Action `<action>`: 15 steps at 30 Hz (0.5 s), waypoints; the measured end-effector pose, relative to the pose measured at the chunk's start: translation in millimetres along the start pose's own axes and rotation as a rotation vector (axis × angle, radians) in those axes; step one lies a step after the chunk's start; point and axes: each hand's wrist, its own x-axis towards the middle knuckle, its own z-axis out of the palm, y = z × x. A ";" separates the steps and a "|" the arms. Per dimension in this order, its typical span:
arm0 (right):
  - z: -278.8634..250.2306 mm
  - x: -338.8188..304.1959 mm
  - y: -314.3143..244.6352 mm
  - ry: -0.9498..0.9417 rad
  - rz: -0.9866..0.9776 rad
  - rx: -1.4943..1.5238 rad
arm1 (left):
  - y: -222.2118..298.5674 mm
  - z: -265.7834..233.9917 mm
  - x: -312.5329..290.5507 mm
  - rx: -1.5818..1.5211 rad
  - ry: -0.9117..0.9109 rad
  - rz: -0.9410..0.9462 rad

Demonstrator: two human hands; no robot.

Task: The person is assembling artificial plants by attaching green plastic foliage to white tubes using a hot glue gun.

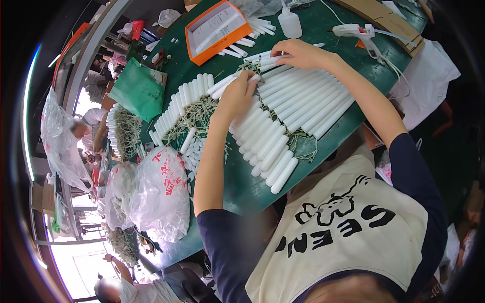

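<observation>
Rows of slim white candle-shaped tubes (298,96) with thin greenish wires (301,145) lie side by side across the green table. My left hand (238,95) is closed at the upper end of the nearer row (262,136), its thumb and fingers round the end of a white tube. Just to the right and farther away, my right hand (299,54) bends its fingers down on a white tube (266,61) at the top of the other row. The fingertips of both hands are partly hidden. Wires show between the two hands.
Farther off are an orange box (216,31), a white squeeze bottle (290,23) and a glue gun (359,34) with its cable. More wired tubes (188,94), a green bag (140,88) and a filled plastic bag (160,194) lie left. Other people (134,288) sit at the left.
</observation>
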 end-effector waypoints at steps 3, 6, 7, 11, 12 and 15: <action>0.4 0.7 -1.7 -0.045 0.063 0.000 | 1.1 -2.3 -1.6 0.009 0.006 0.052; 1.6 -0.6 -0.9 -0.017 0.022 0.007 | -4.9 -3.7 -1.5 -0.034 0.011 0.022; 1.5 -2.1 -1.5 0.014 0.000 0.048 | -7.0 -5.2 -3.7 -0.032 0.012 0.022; -5.0 -9.7 -16.6 0.104 -0.020 0.137 | 11.3 -22.3 -11.9 -0.185 0.161 -0.027; -7.4 -11.0 -21.3 0.103 -0.020 0.137 | 15.7 -25.6 -13.8 -0.141 0.227 -0.020; -12.7 -14.5 -33.3 0.165 -0.133 0.086 | 41.6 -36.9 -19.3 0.019 0.263 0.007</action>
